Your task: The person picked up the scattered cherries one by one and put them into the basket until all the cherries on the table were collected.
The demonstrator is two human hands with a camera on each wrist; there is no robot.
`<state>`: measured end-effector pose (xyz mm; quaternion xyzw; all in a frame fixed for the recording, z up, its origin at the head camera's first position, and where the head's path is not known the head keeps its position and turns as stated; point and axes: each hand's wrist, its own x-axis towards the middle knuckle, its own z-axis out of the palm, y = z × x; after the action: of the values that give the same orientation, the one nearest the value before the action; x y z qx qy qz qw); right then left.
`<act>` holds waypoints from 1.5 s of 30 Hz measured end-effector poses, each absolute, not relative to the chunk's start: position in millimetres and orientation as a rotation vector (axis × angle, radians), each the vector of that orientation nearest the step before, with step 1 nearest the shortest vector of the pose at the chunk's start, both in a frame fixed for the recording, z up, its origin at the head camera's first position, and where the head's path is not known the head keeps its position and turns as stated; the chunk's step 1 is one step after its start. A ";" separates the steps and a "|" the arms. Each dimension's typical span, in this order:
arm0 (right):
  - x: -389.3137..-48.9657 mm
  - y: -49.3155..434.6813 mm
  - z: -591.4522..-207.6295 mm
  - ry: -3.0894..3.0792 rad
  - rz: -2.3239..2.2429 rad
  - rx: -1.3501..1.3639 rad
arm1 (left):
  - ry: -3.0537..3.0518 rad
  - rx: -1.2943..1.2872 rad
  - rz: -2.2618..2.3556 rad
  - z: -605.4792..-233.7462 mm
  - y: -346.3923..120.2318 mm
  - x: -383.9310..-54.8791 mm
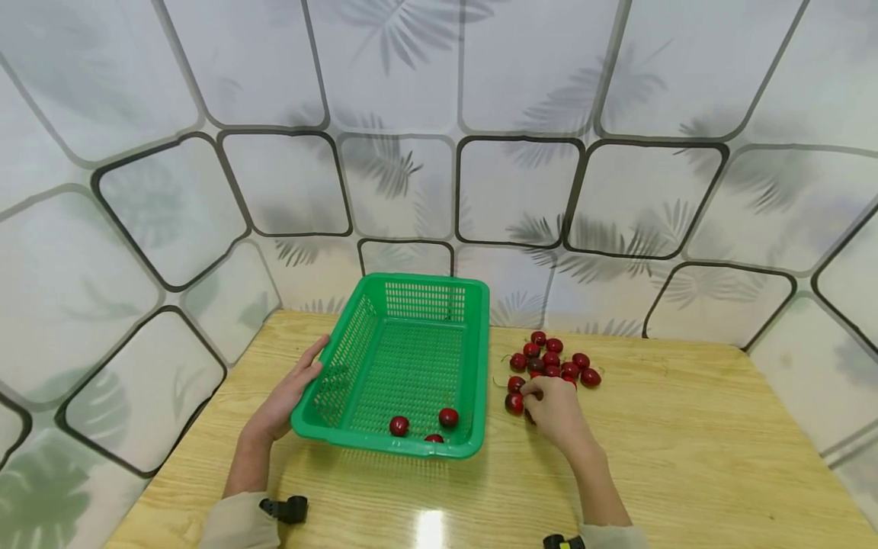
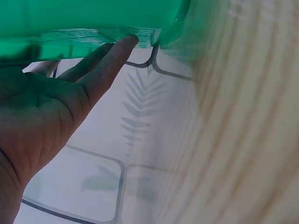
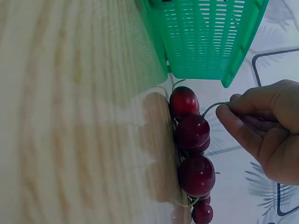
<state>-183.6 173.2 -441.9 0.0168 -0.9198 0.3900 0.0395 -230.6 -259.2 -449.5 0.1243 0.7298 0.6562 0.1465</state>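
My right hand (image 1: 557, 412) is over the near edge of a loose group of dark red cherries (image 1: 591, 377). Thumb and forefinger pinch a thin green cherry stem (image 3: 214, 106), which runs down to a dark cherry (image 3: 191, 131) among its neighbours. To the left is a green plastic basket (image 1: 420, 347) with slotted walls, holding several cherries, including one (image 1: 449, 417) by its near right corner. My left hand (image 1: 291, 393) rests against the basket's left side, and its fingers (image 2: 110, 63) lie extended along the outer wall in the left wrist view.
The basket and cherries stand on a light wooden table (image 1: 686, 442). Behind it and to both sides rises a pale wall covering (image 1: 405, 183) with a leaf and tile print. Each forearm wears a black strap (image 1: 284, 509) near the sleeve.
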 end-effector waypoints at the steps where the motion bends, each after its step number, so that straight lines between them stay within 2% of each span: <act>1: -183.2 173.6 -441.5 -2.810 1.210 0.035 | 2.099 0.360 1.890 -449.5 -259.2 -230.6; 18: -175.9 181.6 -425.3 -2.624 1.126 0.050 | 2.086 0.367 1.892 -448.8 -259.6 -231.0; 24: -170.5 181.7 -416.3 -2.480 1.091 0.133 | 2.045 0.373 1.909 -448.2 -259.5 -230.5; 36: -151.4 160.7 -387.8 -2.191 1.130 0.298 | 2.021 0.381 1.917 -447.6 -259.0 -229.9; 45: -144.4 139.4 -382.4 -2.054 1.194 0.382 | 2.028 0.361 1.916 -446.6 -258.2 -229.9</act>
<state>-144.4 139.4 -382.4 0.1482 -0.7965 0.4632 0.3593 -229.9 -258.2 -446.6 0.1265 0.7111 0.6720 0.1633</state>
